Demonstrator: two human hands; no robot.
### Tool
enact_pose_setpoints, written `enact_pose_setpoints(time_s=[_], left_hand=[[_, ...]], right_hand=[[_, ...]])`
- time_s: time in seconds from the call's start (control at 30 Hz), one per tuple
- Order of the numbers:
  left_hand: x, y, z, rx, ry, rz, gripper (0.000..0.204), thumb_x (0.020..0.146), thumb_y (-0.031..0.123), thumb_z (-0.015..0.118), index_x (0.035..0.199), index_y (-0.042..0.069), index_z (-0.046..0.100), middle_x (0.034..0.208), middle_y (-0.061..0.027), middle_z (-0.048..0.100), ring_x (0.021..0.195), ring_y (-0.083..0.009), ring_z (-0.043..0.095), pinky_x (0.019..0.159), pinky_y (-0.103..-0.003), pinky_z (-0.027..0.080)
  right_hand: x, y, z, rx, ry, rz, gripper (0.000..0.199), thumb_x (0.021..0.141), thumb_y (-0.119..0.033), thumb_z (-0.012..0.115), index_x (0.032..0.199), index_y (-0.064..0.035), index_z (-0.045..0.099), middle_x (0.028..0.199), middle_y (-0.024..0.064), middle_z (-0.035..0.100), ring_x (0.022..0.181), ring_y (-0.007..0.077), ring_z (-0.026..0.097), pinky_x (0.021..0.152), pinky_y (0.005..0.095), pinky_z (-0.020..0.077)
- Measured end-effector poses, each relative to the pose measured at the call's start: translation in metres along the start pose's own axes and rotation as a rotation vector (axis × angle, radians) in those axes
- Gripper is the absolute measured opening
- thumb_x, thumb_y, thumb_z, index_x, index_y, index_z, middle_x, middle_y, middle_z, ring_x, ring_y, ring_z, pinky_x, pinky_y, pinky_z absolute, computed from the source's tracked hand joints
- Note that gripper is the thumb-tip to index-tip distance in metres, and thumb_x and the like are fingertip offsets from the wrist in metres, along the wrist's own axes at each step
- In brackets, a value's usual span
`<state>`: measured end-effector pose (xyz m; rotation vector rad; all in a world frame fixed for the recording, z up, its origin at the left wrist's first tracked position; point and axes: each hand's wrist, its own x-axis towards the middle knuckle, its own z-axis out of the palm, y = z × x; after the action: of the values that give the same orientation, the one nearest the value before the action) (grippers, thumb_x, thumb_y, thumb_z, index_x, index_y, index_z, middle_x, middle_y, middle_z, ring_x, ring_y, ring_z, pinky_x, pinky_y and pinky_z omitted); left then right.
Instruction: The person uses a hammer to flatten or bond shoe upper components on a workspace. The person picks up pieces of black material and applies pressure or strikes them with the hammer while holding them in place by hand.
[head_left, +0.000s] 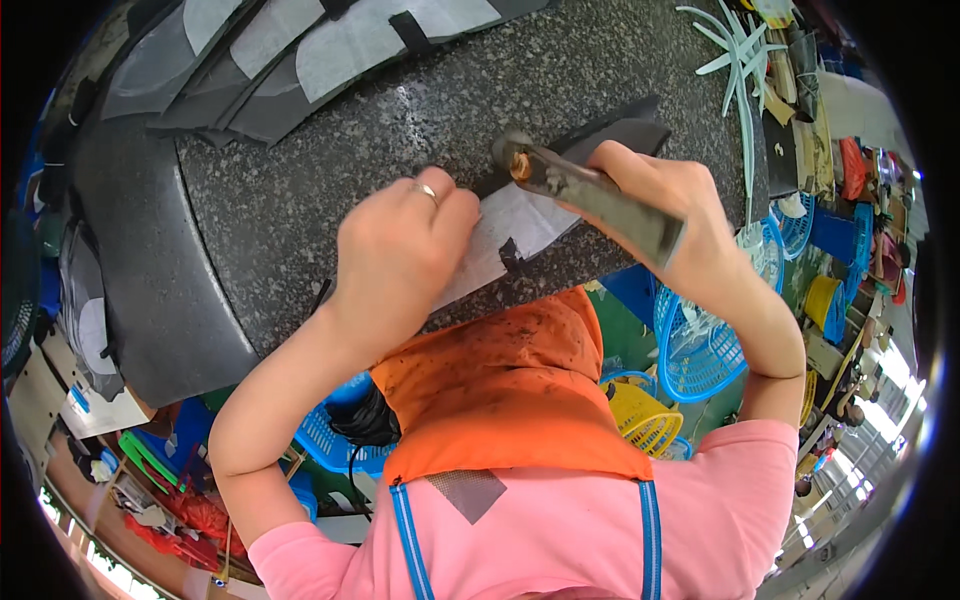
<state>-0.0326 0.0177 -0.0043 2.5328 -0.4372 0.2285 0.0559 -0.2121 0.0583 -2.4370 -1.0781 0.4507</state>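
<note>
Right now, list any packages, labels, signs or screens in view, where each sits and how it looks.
None clearly in view.
Nearest things: the left hand presses a white-backed piece on the speckled stone slab; the right hand holds a metal tool.
Stacked grey and white cut pieces lie at the slab's far edge.

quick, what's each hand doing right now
Left hand: closed, pressing on the white-backed dark piece on the stone table.
Right hand: closed around a metal tool.

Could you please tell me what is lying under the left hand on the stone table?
Under the left hand lies a white-lined dark cut piece on the speckled stone table. The hand covers the piece's left end.
</note>
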Motion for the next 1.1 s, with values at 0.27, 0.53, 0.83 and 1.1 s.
enact_pose_setpoints(time_s=[0.27,0.53,0.83,1.1], left_hand=[[-0.020,-0.008,-0.008,-0.079,0.000,-0.032,0.012,0.074,0.007,0.067,0.085,0.007,0.063,0.081,-0.0071,0.057,0.072,-0.0250,0.060,0.063,-0.037,0.050],[-0.041,-0.018,-0.020,-0.025,0.048,0.057,0.012,0.072,0.006,0.063,0.083,0.008,0.061,0.079,-0.0057,0.055,0.071,-0.0247,0.060,0.062,-0.037,0.049],[-0.064,-0.035,-0.038,-0.184,-0.023,-0.030,0.016,0.070,-0.004,0.068,0.083,0.004,0.062,0.085,-0.0084,0.061,0.077,-0.0271,0.062,0.065,-0.036,0.051],[-0.085,-0.031,-0.048,-0.050,-0.023,0.010,0.019,0.067,-0.003,0.065,0.085,0.003,0.063,0.085,-0.0085,0.062,0.077,-0.0278,0.063,0.064,-0.037,0.052]], right_hand=[[0.006,-0.019,0.018,-0.007,-0.005,-0.054,0.023,0.087,-0.021,0.069,0.085,-0.0043,0.054,0.066,0.0136,0.052,0.061,0.0343,0.060,0.052,0.0403,0.0437],[0.014,-0.052,0.023,-0.253,-0.200,-0.090,0.025,0.085,-0.025,0.067,0.088,-0.0040,0.053,0.066,0.0134,0.061,0.061,0.0320,0.065,0.049,0.0443,0.0491],[0.023,-0.070,0.031,-0.401,-0.303,-0.138,0.020,0.088,-0.025,0.062,0.096,-0.0087,0.055,0.066,0.0095,0.061,0.060,0.0293,0.065,0.049,0.0425,0.0498],[0.032,-0.071,0.035,-0.238,-0.311,-0.191,0.031,0.087,-0.020,0.059,0.118,-0.0202,0.060,0.074,0.0023,0.055,0.055,0.0215,0.063,0.047,0.0375,0.0508]])
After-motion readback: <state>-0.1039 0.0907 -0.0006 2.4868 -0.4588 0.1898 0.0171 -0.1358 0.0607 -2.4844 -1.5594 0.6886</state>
